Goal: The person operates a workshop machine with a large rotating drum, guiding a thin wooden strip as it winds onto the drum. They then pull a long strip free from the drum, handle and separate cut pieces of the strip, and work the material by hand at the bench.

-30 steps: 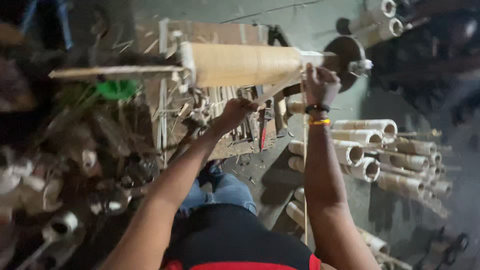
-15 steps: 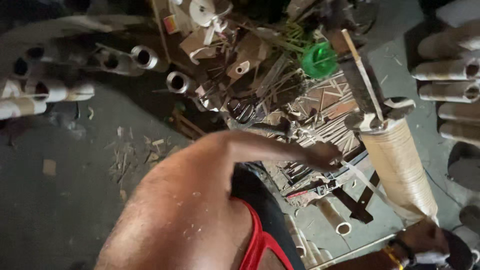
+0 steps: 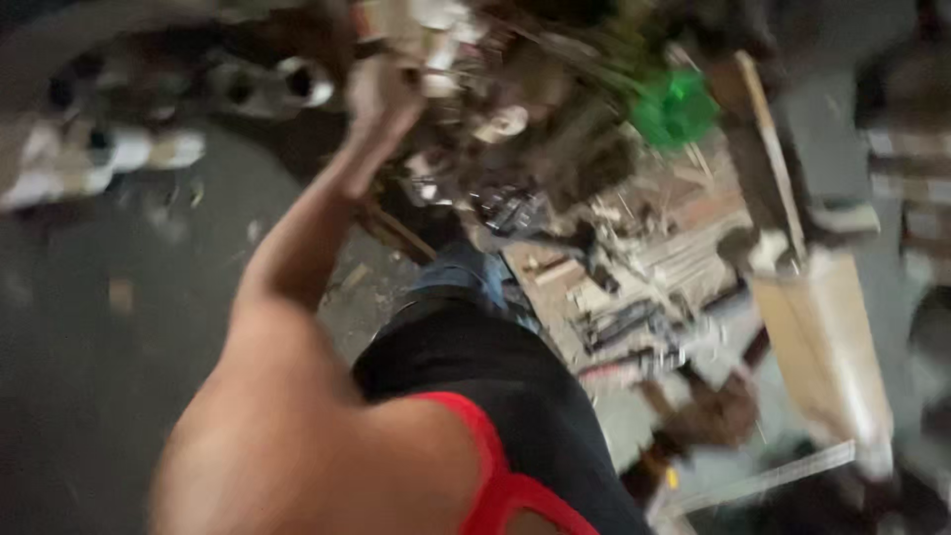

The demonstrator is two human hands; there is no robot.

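The whole view is blurred by motion. My left arm stretches up and away, and my left hand [image 3: 382, 95] is at the edge of a heap of bamboo offcuts and scraps [image 3: 515, 119]; its grip is smeared and unreadable. My right hand [image 3: 707, 410], with an orange bangle at the wrist, sits low on the right beside a thick pale bamboo tube [image 3: 822, 347] mounted on a long stick [image 3: 773, 159]. Whether it holds anything is hidden by the blur.
A green plastic object [image 3: 678, 107] lies in the heap. Cut bamboo tubes [image 3: 109, 159] lie on the dark floor at the left, and more are at the right edge [image 3: 906, 198]. A low wooden board with tools and slivers [image 3: 634, 287] is ahead of my knees.
The view has swung and blurred. My left hand rose from the board up into the scrap heap. My right hand moved left, away from the lower end of the bamboo tube.
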